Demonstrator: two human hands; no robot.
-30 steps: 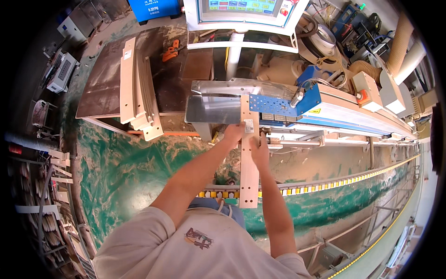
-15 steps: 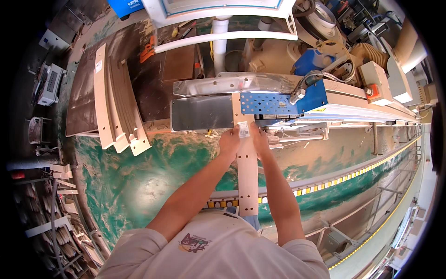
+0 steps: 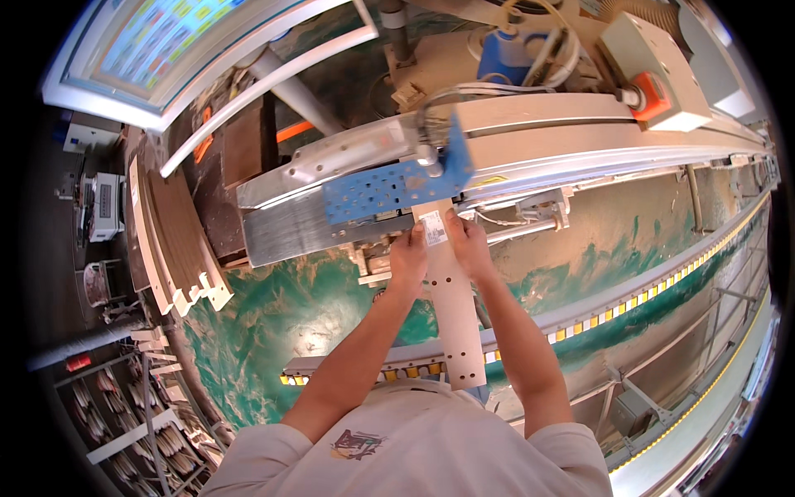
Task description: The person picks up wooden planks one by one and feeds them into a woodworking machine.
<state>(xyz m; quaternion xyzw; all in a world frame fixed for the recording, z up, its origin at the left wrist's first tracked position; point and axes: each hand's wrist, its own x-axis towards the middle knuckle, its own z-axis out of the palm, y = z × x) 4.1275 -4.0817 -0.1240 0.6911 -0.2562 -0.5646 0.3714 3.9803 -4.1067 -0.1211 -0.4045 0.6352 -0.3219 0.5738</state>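
Over the dusty green floor (image 3: 248, 323), a long machine (image 3: 538, 149) crosses the upper half of the frame, and your board (image 3: 455, 311) runs from its blue plate (image 3: 373, 192) at centre down to the lower middle. Your left hand (image 3: 408, 258) and right hand (image 3: 470, 248) pinch opposite edges near the label (image 3: 433, 229), thumbs on top, seemingly to keep the overhanging length level and straight.

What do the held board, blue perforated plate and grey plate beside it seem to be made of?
Held board: probably wood or wood-based panel, matte; pale tan face, round holes.
Blue perforated plate: likely painted metal; thin, evenly blue, though plastic isn't ruled out.
Grey plate: apparently bare metal, satin; streaky, silvery reflections.
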